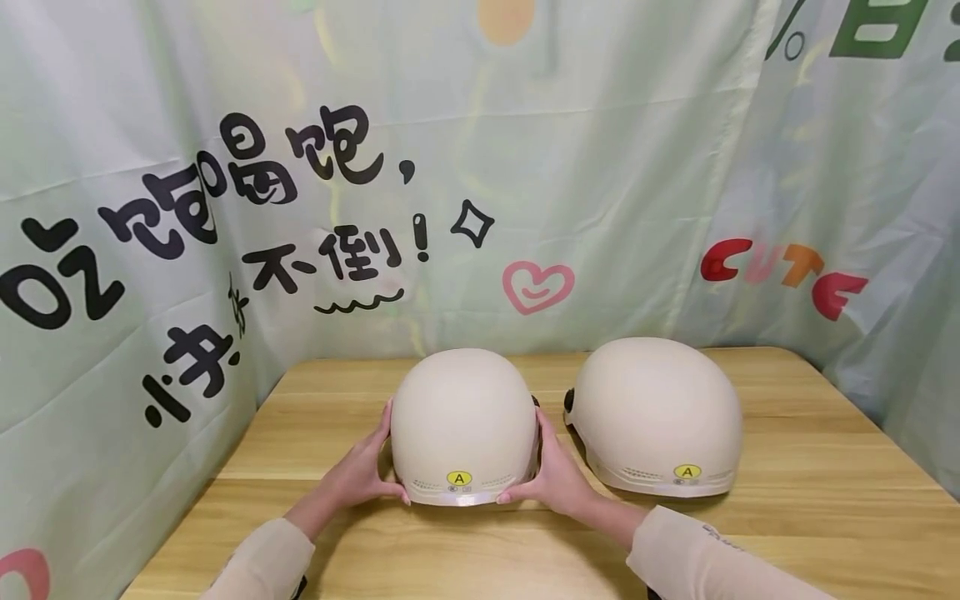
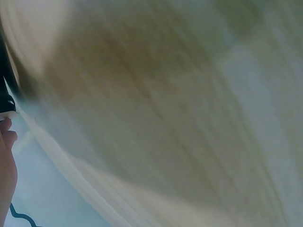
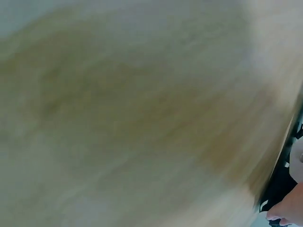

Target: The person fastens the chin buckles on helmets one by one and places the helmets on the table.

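Note:
A cream half-shell helmet [image 1: 465, 417] sits on the wooden table, with a yellow "A" sticker low on its front. My left hand [image 1: 360, 468] grips its left side, thumb at the lower front edge. On the opposite side my right hand [image 1: 557, 473] holds it the same way. The far fingertips are partly hidden behind the shell. In the left wrist view, part of the left hand [image 2: 7, 168] shows at the left edge beside a dark part. Part of the right hand [image 3: 289, 207] appears at the right edge of the right wrist view, near black parts.
A second, matching cream helmet [image 1: 660, 408] stands just to the right, with a black piece on its left side. The wooden table [image 1: 810, 467] reaches back to a pale green printed curtain [image 1: 600, 183], which also hangs along both sides.

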A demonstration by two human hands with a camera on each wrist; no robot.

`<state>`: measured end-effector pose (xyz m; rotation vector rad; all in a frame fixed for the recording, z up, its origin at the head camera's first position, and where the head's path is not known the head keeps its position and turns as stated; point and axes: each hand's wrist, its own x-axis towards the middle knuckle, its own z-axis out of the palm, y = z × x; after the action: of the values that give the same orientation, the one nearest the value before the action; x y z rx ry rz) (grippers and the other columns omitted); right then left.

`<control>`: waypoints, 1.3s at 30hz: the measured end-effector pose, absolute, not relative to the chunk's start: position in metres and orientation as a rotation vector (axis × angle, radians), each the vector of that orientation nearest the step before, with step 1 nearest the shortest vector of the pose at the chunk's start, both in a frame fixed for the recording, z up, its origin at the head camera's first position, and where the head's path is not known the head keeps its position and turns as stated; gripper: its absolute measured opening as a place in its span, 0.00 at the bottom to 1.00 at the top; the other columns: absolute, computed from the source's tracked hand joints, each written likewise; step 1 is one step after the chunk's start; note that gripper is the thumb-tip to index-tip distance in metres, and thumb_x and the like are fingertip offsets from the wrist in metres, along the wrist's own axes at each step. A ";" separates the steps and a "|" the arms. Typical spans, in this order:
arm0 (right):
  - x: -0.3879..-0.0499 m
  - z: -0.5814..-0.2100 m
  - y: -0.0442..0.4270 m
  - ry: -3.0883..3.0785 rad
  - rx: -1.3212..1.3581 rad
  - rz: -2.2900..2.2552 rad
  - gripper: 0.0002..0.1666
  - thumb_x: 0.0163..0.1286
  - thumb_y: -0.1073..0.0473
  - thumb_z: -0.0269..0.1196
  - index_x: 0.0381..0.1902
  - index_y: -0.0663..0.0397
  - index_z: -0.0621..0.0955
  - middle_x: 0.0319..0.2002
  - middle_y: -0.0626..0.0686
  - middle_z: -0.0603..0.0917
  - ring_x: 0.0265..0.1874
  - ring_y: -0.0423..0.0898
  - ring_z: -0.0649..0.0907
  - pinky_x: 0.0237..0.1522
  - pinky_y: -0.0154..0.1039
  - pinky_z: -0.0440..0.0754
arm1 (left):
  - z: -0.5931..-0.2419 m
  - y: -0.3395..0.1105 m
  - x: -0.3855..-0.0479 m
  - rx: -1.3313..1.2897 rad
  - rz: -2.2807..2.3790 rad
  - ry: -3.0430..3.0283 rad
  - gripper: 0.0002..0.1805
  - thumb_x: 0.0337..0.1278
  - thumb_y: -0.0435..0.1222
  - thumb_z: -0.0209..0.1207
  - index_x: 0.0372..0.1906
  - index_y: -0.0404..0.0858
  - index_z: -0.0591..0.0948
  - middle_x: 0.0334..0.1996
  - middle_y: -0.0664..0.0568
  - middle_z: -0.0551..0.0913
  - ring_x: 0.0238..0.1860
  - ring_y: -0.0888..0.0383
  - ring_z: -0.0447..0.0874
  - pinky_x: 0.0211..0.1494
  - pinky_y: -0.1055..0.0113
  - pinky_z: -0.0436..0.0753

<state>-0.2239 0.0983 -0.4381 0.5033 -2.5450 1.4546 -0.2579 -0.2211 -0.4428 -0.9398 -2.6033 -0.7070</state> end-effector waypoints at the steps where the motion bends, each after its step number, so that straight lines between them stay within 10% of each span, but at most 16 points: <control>1: -0.224 -0.439 0.098 -2.545 0.501 1.446 0.81 0.24 0.49 0.81 0.70 0.68 0.46 0.68 0.68 0.59 0.67 0.60 0.63 0.67 0.56 0.61 | -0.443 -0.221 -0.258 -0.947 -0.705 -2.603 0.78 0.15 0.54 0.74 0.72 0.31 0.36 0.68 0.31 0.57 0.62 0.39 0.68 0.60 0.47 0.70; 39: -0.244 -0.435 0.094 -2.638 0.503 1.407 0.81 0.28 0.50 0.81 0.71 0.65 0.43 0.69 0.65 0.57 0.66 0.60 0.64 0.67 0.57 0.60 | -0.436 -0.219 -0.271 -0.826 -0.692 -2.822 0.75 0.25 0.54 0.72 0.71 0.32 0.32 0.71 0.32 0.47 0.69 0.39 0.55 0.67 0.49 0.62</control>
<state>-0.2436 0.0939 -0.4350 0.5032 -2.6384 1.4068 -0.2712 -0.2194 -0.4363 -0.8258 -2.8220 -0.6918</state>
